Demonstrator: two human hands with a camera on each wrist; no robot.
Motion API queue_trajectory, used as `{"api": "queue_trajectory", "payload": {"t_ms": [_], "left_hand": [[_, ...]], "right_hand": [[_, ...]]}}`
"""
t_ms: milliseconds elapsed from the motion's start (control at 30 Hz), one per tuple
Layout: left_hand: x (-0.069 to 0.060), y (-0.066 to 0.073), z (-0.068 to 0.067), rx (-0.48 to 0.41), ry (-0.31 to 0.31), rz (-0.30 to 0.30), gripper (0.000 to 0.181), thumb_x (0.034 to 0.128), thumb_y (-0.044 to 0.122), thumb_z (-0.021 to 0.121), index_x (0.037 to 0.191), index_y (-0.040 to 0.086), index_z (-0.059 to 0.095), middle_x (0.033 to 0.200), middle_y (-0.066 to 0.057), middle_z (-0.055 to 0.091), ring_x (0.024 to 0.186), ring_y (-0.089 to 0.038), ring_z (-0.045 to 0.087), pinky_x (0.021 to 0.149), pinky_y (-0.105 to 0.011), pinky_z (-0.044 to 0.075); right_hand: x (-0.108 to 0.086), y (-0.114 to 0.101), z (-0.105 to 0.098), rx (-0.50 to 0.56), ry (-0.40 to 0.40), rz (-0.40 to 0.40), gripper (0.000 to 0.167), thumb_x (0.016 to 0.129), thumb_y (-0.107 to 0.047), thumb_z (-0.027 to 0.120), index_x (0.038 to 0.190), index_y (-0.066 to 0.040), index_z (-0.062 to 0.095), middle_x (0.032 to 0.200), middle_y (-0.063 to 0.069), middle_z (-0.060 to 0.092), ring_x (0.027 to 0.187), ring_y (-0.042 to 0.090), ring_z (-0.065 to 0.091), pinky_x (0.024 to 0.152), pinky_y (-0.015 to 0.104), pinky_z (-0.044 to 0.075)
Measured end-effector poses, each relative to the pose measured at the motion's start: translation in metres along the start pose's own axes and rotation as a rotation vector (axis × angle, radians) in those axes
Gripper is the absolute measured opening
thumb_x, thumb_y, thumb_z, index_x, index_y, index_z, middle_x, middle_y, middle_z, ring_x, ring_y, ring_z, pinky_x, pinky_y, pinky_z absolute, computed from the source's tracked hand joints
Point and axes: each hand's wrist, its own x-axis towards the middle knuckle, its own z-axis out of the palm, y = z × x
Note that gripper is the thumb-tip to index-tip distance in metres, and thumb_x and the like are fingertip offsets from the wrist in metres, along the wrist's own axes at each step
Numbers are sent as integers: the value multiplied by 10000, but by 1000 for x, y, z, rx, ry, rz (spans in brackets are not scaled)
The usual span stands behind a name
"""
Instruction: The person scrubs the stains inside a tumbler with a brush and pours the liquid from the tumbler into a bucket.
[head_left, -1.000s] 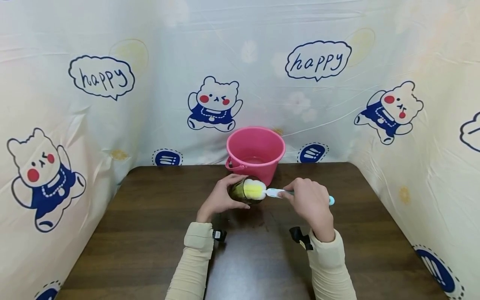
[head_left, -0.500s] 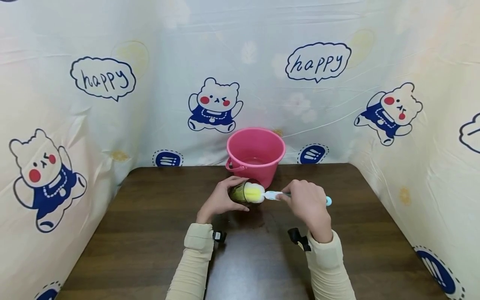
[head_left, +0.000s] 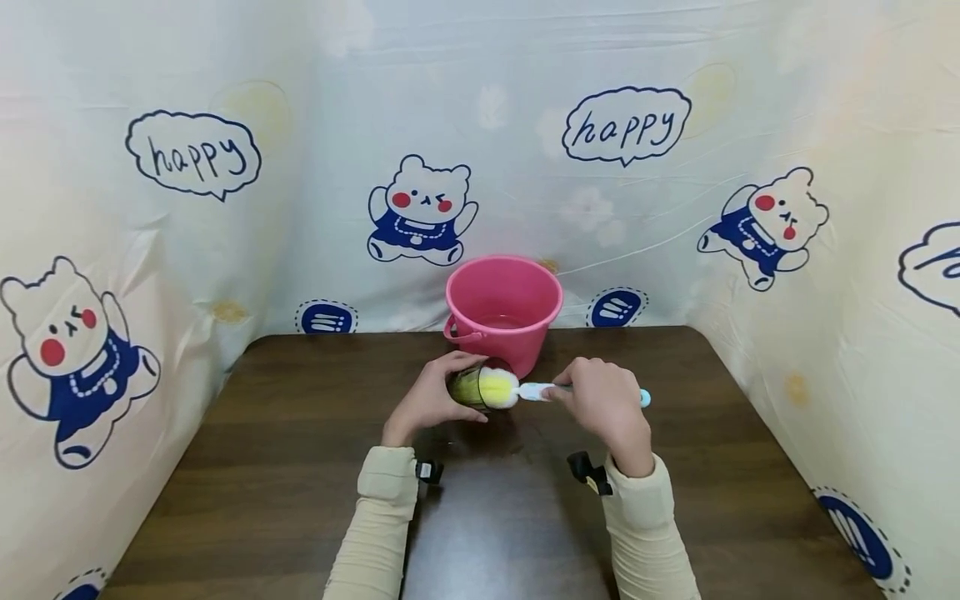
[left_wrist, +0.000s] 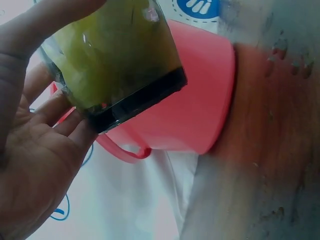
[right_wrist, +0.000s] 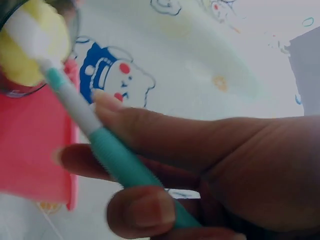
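Note:
The left hand (head_left: 431, 398) grips a dark see-through glass (head_left: 467, 390) tipped on its side above the table, its mouth facing right. In the left wrist view the thumb and fingers curl round the glass (left_wrist: 125, 60), and yellow shows through its wall. A brush with a yellow and white sponge head (head_left: 498, 389) is partly inside the mouth. The right hand (head_left: 606, 404) pinches the brush's white and teal handle (head_left: 535, 391); in the right wrist view its fingers wrap the teal grip (right_wrist: 120, 157).
A pink bucket (head_left: 510, 325) with its handle at its left stands just behind the glass, near the back edge of the brown table (head_left: 300, 467). Small wet spots lie on the tabletop by the bucket. Printed cloth (head_left: 517, 200) hangs around the back and sides.
The whole head view has shifted slightly, moving everything a little left. The right hand has come slightly nearer the glass with the brush. Both hands keep their holds.

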Motion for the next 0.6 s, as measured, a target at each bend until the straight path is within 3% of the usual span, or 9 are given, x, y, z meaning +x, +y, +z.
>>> {"api": "queue_trajectory", "payload": {"t_ms": [167,300,433,600], "left_hand": [[-1,1,-1,1,-4,8,868,596,245,1011,1381,254,641,1367,43,604,1259,-183,536,1070,-461,479],[-1,-1,-2,3,-26,7,865,611,221,1004,1392,241,632,1366,26,604,1256,-193,541,1064,-466,486],[-4,-3,-5,-23,11,-9,867,602,178,1007,1383,250,636,1341,48,615,1244,-179,548,1074,-460,479],[-6,-4,-10,-49,45,-10,887,601,205,1009,1396,272,623,1340,69,616,1252,-170,540,1089,-460,463]], "right_hand": [[4,2,2,8,-29,65,232,867,-419,800,980,-222,843,697,-32,703,582,179,542,460,313,415],[4,3,3,7,-67,2,209,875,-411,794,976,-234,843,694,-56,703,580,131,556,475,305,431],[6,7,3,63,-33,-46,168,882,-405,787,955,-265,845,640,-88,659,561,128,522,467,305,392],[10,7,6,117,-32,16,213,892,-414,776,977,-230,843,653,-61,639,570,178,490,463,309,362]]}}
